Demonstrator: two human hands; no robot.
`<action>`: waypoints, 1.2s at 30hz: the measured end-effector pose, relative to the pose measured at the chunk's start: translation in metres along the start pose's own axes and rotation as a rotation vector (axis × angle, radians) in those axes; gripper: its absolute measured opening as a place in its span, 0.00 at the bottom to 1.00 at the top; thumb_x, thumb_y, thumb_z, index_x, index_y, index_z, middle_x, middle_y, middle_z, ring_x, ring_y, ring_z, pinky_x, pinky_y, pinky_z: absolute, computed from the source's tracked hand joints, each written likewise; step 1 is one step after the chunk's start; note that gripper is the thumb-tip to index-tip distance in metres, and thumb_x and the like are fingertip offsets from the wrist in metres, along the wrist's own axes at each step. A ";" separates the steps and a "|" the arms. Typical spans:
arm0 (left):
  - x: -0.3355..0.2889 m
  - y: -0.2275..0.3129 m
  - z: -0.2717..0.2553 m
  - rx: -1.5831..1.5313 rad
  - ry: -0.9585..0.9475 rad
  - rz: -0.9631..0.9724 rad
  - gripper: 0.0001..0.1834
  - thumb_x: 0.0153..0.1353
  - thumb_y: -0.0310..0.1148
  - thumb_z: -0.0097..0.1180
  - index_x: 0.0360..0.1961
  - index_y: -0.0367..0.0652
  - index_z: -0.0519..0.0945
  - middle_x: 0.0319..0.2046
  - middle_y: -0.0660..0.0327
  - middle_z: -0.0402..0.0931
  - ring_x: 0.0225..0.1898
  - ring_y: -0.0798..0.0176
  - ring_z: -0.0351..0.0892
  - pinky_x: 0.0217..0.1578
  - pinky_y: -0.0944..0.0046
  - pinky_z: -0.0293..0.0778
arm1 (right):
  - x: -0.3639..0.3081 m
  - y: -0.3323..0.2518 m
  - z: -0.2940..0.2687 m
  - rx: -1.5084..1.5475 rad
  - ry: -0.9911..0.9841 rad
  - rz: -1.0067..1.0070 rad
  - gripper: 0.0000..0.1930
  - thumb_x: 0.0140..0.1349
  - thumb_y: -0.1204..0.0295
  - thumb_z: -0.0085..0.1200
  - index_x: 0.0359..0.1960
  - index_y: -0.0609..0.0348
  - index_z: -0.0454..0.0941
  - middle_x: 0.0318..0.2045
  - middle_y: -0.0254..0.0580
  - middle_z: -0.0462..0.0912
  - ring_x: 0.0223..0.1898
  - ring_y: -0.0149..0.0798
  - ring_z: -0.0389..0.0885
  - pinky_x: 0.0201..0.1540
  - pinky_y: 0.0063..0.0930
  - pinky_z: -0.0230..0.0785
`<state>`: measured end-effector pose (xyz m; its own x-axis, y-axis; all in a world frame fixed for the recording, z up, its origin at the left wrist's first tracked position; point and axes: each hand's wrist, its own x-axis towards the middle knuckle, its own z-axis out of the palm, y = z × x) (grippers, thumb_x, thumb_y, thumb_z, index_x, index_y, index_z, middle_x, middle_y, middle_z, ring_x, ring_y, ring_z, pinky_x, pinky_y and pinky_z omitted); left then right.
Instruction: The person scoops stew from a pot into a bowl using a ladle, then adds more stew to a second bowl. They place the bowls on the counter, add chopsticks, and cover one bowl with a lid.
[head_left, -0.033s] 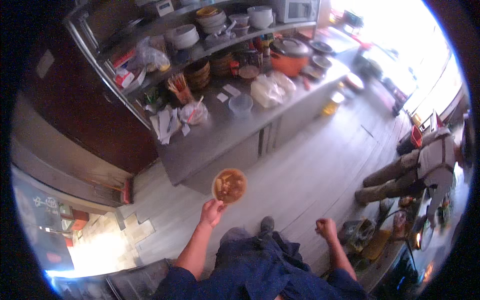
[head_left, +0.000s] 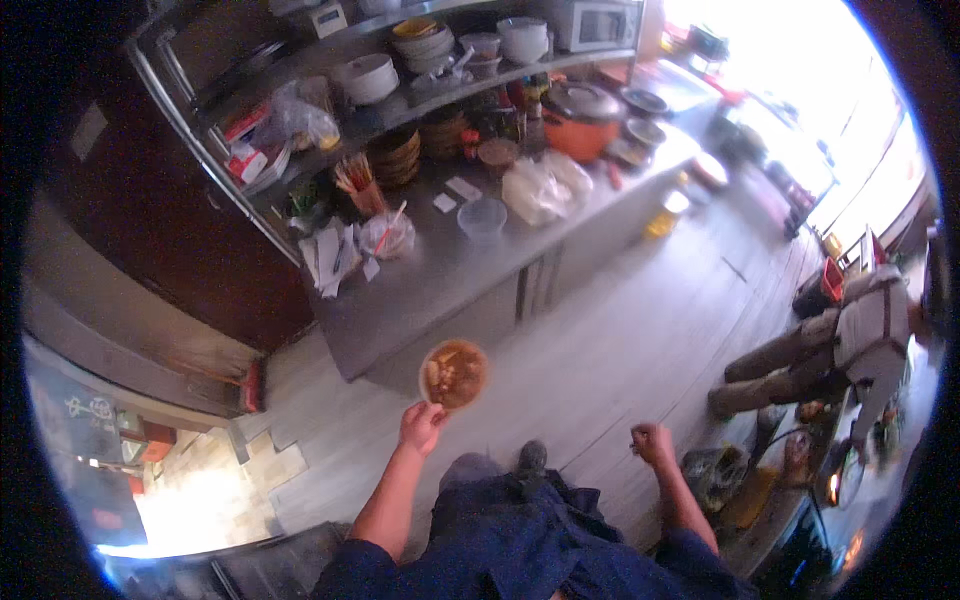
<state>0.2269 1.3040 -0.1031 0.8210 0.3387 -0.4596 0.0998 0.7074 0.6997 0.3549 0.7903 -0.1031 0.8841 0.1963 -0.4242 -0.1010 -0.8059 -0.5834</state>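
Note:
A round bowl of reddish-brown stew with pale chunks is held out in front of me above the floor. My left hand grips its near rim, with the fingers closed on the edge. Off to the right, my right hand hangs in the air in a loose fist, and nothing shows in it. It is nearest to a clear plastic bag by the right-hand counter, apart from it.
A steel counter runs ahead, holding an orange pot, a white plastic bag, a clear tub and a chopstick holder. Stacked bowls fill the shelf above. A co-worker stands right, near a stove flame.
Hardly anything differs. The view has shifted slightly, and the bowl of stew in my left hand sits a touch lower and to the left in the picture.

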 end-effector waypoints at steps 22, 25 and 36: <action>0.319 0.013 -0.009 0.542 0.359 0.339 0.08 0.62 0.27 0.59 0.31 0.32 0.76 0.31 0.55 0.77 0.36 0.59 0.80 0.48 0.53 0.81 | 0.527 -0.643 -0.353 -0.005 0.228 -1.000 0.10 0.67 0.68 0.59 0.45 0.60 0.83 0.31 0.42 0.87 0.26 0.30 0.82 0.34 0.31 0.78; 0.312 0.014 0.024 -0.181 0.521 0.137 0.12 0.64 0.30 0.61 0.33 0.30 0.77 0.32 0.55 0.78 0.37 0.60 0.80 0.45 0.56 0.82 | 0.565 -0.772 -0.390 0.047 0.233 -1.159 0.11 0.69 0.66 0.56 0.47 0.57 0.83 0.31 0.44 0.87 0.27 0.29 0.83 0.35 0.31 0.79; 0.282 -0.001 0.092 -0.270 0.747 0.257 0.17 0.70 0.41 0.58 0.44 0.35 0.79 0.40 0.55 0.83 0.45 0.60 0.83 0.49 0.60 0.80 | 0.645 -1.003 -0.392 -0.521 0.709 -1.533 0.16 0.67 0.59 0.49 0.41 0.55 0.84 0.39 0.58 0.85 0.43 0.61 0.84 0.49 0.55 0.77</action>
<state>0.5104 1.3416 -0.1831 0.2019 0.7646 -0.6121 -0.2560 0.6445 0.7205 1.2053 1.5058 0.4798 0.0593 0.7324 0.6783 0.9490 -0.2521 0.1892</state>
